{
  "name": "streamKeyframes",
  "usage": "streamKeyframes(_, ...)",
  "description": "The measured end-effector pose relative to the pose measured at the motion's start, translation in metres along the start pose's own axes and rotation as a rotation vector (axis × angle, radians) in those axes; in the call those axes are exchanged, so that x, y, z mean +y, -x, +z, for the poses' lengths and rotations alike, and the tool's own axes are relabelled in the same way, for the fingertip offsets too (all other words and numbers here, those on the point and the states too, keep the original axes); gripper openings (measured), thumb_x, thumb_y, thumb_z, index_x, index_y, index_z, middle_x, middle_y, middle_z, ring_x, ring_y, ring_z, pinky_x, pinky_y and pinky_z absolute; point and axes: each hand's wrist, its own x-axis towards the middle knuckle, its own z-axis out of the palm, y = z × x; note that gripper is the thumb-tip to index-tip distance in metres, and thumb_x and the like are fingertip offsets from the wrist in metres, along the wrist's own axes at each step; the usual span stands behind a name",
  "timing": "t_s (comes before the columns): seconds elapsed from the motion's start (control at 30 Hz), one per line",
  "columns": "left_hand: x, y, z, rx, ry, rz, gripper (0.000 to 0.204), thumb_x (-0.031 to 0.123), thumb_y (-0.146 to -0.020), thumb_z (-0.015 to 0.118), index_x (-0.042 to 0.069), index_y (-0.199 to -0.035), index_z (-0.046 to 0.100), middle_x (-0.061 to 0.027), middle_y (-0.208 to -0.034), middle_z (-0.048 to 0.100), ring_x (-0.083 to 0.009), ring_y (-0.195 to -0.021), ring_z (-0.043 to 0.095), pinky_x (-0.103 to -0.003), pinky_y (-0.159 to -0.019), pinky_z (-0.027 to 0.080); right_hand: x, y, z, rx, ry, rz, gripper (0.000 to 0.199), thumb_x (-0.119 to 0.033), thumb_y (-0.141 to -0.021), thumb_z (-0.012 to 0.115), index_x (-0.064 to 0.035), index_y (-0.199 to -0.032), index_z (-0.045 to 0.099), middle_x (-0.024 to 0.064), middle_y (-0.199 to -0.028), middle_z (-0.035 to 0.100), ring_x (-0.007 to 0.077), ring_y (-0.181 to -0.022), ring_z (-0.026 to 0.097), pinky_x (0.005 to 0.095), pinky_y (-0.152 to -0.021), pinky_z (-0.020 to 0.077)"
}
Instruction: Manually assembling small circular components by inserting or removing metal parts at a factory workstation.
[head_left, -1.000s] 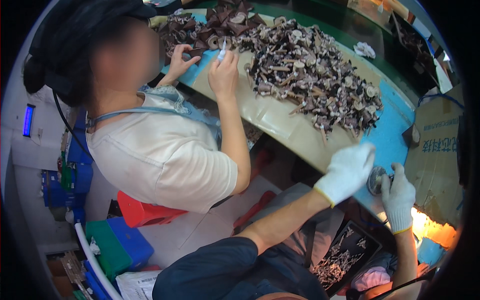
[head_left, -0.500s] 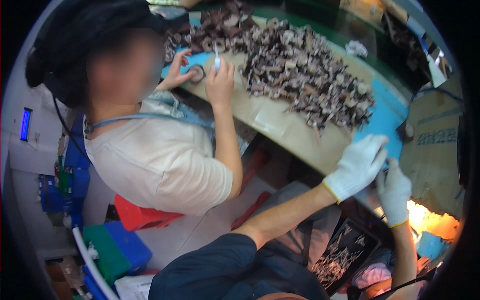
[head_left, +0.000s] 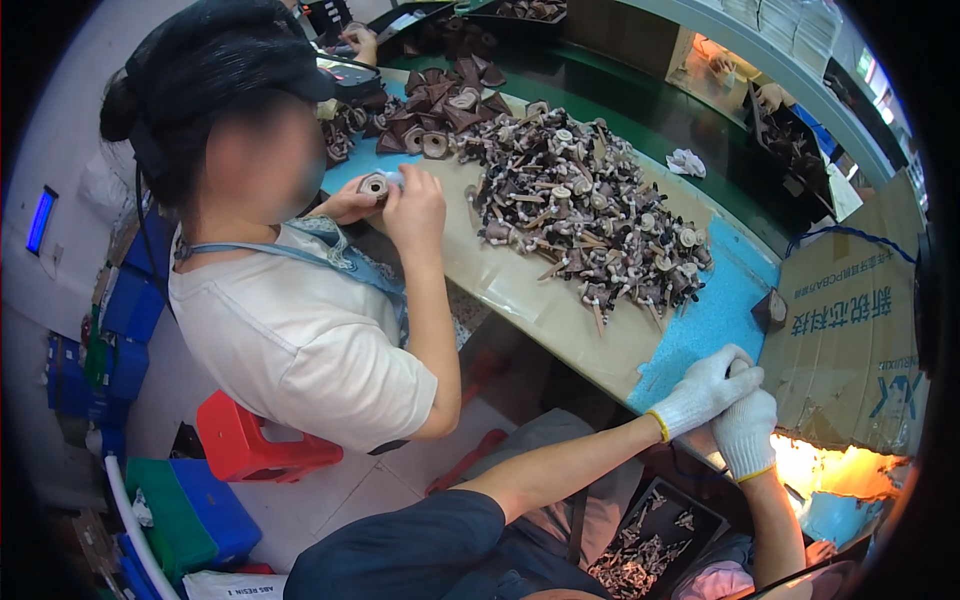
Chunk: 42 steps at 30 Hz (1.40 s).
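My left hand (head_left: 703, 388) and my right hand (head_left: 746, 432), both in white gloves, are pressed together at the near right edge of the worktable (head_left: 560, 310). The left hand is closed over the top of the right fist. Only a sliver of a small brown part (head_left: 739, 368) shows between them; the rest is hidden. Farther back on the table lies a big pile of brown cone-shaped parts (head_left: 585, 215) with pale round ends. One dark cone part (head_left: 770, 308) sits alone on the blue mat (head_left: 705, 325), just beyond my hands.
A co-worker in a white shirt (head_left: 300, 350) sits on a red stool (head_left: 245, 445) at my left, their hands (head_left: 395, 195) on a small round part. A printed cardboard box (head_left: 850, 340) stands to the right. A black tray of scraps (head_left: 655, 545) sits under the table.
My left hand has come down from its raised, spread position onto my right hand, covering the round part it held. The view has shifted toward the table.
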Motion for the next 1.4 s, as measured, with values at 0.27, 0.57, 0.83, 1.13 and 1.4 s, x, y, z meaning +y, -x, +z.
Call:
streamKeyframes(0.27,-0.011,-0.001,0.006,0.066,0.096,0.036,0.033,0.034,-0.101,0.064,0.004,-0.116,0.068,-0.0184,-0.103,0.074,-0.0280,-0.098,0.073,-0.039,-0.089,0.056,0.009,-0.007,0.005,0.002,-0.007,-0.083,0.025,-0.028,-0.094,0.069,-0.0139,-0.111,0.060,0.0166,-0.083,0.075,0.0419,-0.077,0.076,0.0544,-0.067,0.0603)
streamKeyframes(0.57,-0.023,0.009,0.008,0.103,0.116,0.102,0.027,0.024,-0.102,0.061,0.002,-0.116,0.068,-0.0167,-0.098,0.073,-0.0229,-0.094,0.072,-0.038,-0.085,0.057,0.008,0.000,0.014,0.070,0.027,-0.183,0.035,-0.034,-0.084,0.076,-0.0097,-0.103,0.059,0.0101,-0.077,0.072,0.0331,-0.068,0.076,0.0470,-0.061,0.0608)
streamKeyframes(0.83,-0.016,0.002,0.009,0.008,-0.061,0.128,0.033,0.028,-0.108,0.055,0.000,-0.124,0.065,-0.0221,-0.114,0.072,-0.0303,-0.110,0.070,-0.040,-0.100,0.054,0.029,-0.004,0.031,0.044,0.099,-0.167,0.035,-0.031,-0.090,0.069,-0.0077,-0.115,0.063,0.0121,-0.076,0.073,0.0341,-0.065,0.074,0.0464,-0.057,0.0595)
streamKeyframes(1.13,0.023,0.025,-0.055,-0.254,0.480,-0.412,0.058,0.048,-0.112,0.051,-0.006,-0.129,0.063,-0.0138,-0.100,0.073,-0.0196,-0.078,0.071,-0.028,-0.067,0.056,0.011,0.009,-0.016,0.159,-0.903,0.188,0.045,-0.043,-0.104,0.054,-0.0053,-0.128,0.062,0.0236,-0.109,0.075,0.0435,-0.103,0.072,0.0494,-0.089,0.0560)
streamKeyframes(1.4,0.014,0.061,-0.049,-0.002,-0.113,0.366,0.033,0.014,-0.101,0.073,-0.002,-0.129,0.068,-0.0137,-0.102,0.074,-0.0235,-0.086,0.073,-0.031,-0.075,0.057,0.004,0.021,0.011,0.486,-0.415,-0.320,0.021,-0.024,-0.104,0.058,-0.0046,-0.111,0.059,0.0172,-0.101,0.067,0.0331,-0.077,0.071,0.0467,-0.064,0.0572)
